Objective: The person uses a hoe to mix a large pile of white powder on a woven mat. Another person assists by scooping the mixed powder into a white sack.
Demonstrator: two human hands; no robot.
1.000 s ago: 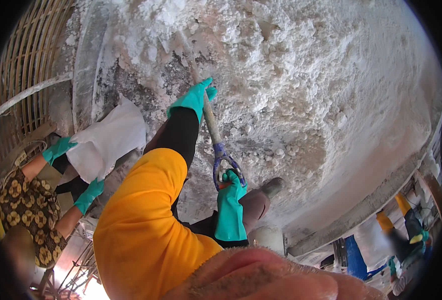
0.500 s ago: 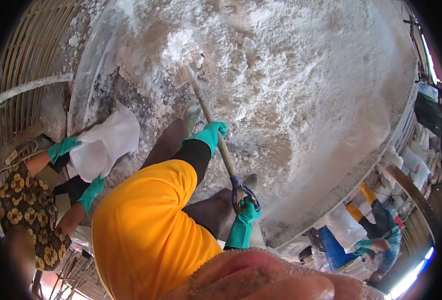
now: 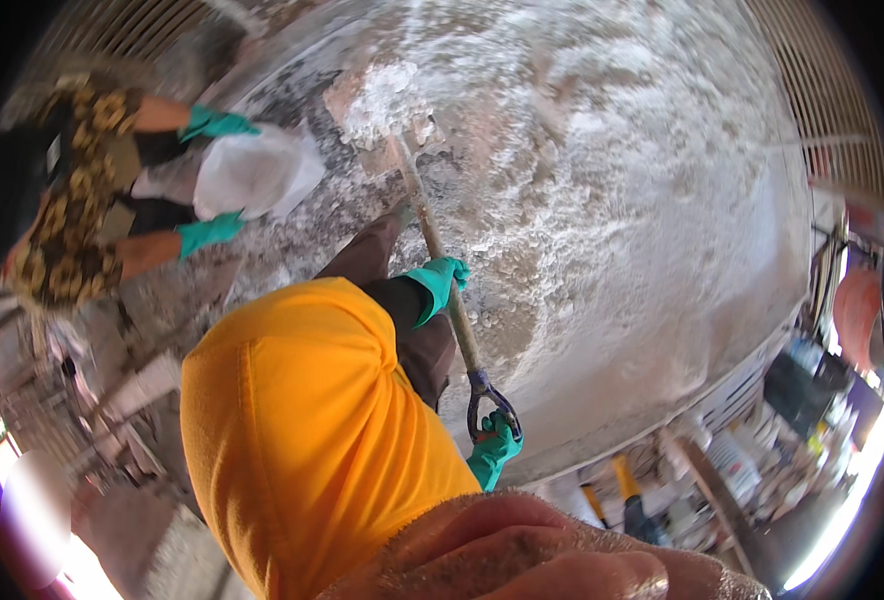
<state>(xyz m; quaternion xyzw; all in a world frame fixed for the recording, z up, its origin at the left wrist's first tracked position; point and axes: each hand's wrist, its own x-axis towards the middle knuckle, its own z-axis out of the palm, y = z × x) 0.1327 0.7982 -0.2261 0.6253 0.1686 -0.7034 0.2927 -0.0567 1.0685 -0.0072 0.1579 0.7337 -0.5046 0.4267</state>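
Long-handled shovel, with a tan rod-shaped shaft and a dark blue D-shaped handle, is held slantwise in both grips. For good control, the shovel's blade should be held level, the left grip bearing the weight and the right grip setting the tilt. Left grip, a teal rubber-gloved hand, is wrapped around the shaft, its spread matching the shaft's thickness. Right grip, gloved likewise, is clamped on the D-shaped handle. At the far end, the blade carries a clumped white load; its clearance above the surface beneath cannot be told. Broad white powder bed extends to the right. Left of the blade, a co-worker's teal-gloved hands hold a white sack.
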